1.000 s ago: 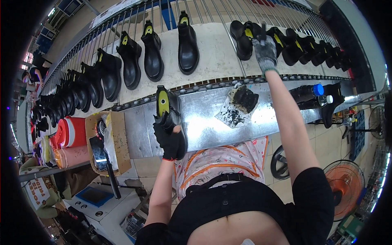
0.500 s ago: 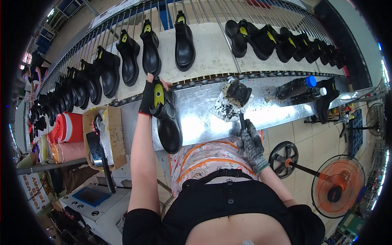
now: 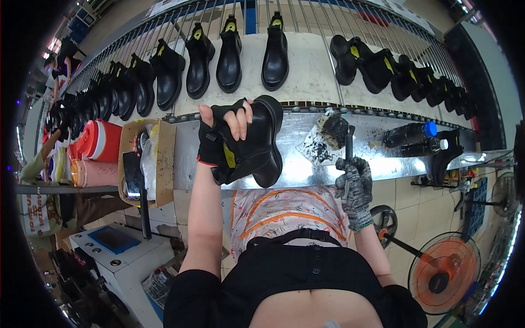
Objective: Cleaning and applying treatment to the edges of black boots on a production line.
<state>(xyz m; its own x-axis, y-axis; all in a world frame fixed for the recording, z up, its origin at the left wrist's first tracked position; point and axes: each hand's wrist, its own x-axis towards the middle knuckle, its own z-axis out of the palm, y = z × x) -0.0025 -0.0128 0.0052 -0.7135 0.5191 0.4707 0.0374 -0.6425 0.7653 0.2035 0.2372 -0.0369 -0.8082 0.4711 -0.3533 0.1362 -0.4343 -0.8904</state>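
Note:
A black ankle boot [image 3: 267, 139] with a yellow lining is held over the metal ledge [image 3: 301, 174]. My left hand [image 3: 236, 121], in a black fingerless glove, is closed on it, fingertips showing on the near side of its upper. The boot lies tilted, toe turned up to the far right. My right hand [image 3: 356, 188], in a blackened grey knit glove, grips a thin dark-handled tool [image 3: 349, 143], probably a brush. Its far end reaches a black-stained sponge-like block [image 3: 331, 130], which sits on a stained white sheet [image 3: 310, 146].
Behind the ledge, a conveyor carries a row of black boots [image 3: 228, 65]. Two dark bottles [image 3: 407, 134] and another boot [image 3: 445, 156] stand at right. A cardboard box [image 3: 164, 158] and a red jug [image 3: 103, 139] are at left, near another person's arm [image 3: 41, 158]. An orange fan [image 3: 444, 273] stands lower right.
My left hand has turned the boot over from toe-down to toe-up and raised it. My right hand has moved forward with the tool, up to the block. The conveyor boots appear further right.

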